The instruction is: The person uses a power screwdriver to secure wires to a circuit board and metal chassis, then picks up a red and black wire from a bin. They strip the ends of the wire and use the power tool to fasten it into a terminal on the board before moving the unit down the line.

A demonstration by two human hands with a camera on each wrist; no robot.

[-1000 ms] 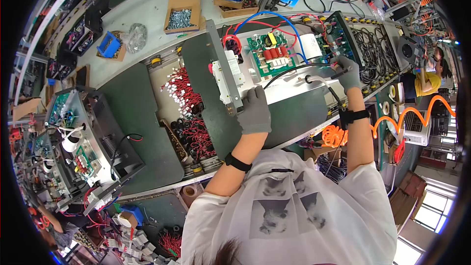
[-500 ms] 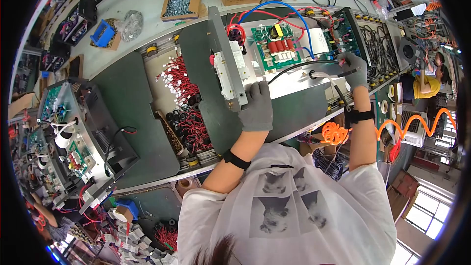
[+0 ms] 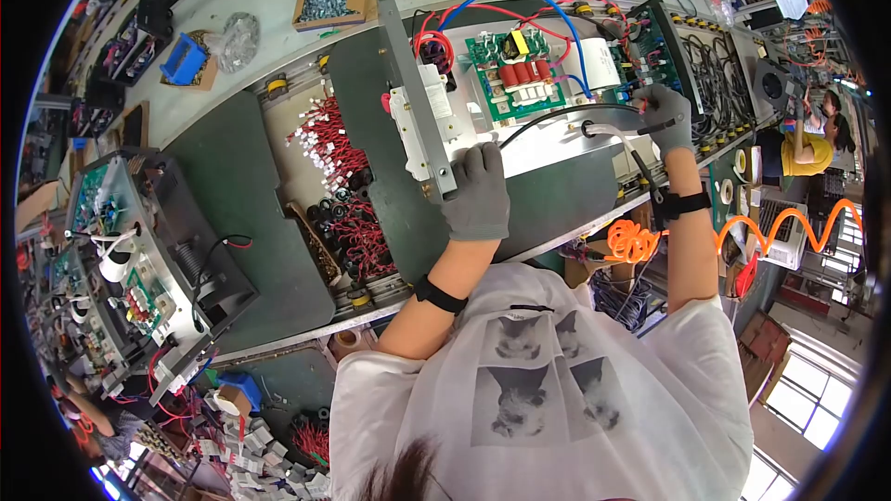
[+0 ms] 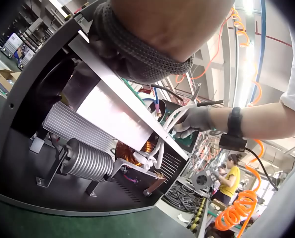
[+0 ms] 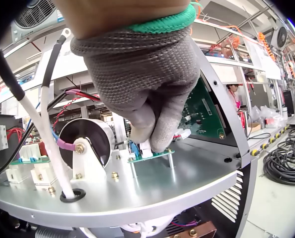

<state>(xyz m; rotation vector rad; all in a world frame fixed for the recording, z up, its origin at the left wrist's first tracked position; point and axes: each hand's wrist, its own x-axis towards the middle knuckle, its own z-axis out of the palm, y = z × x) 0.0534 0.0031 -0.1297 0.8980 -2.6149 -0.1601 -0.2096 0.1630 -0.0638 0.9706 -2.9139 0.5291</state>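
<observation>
An open metal chassis lies on the bench, its upper deck bearing a green circuit board and a white cylinder. My gloved left hand grips the deck edge at the corner by the grey end panel; its fingertips are mostly hidden. At the other end, my gloved right hand pinches a white connector with thumb and finger, over a small circuit board on standoffs. A white cable with black sleeving rises through the deck beside it. Below the deck sits a ribbed coil.
Red wire bundles lie left of the chassis. A second chassis stands farther left. Screw boxes line the far bench, and coiled black cables lie at right. An orange air hose hangs near my right forearm.
The head view has shifted, so the bench and chassis appear a little higher and farther left. Both hands stay at the same ends of the chassis; my right hand is slightly higher in view.
</observation>
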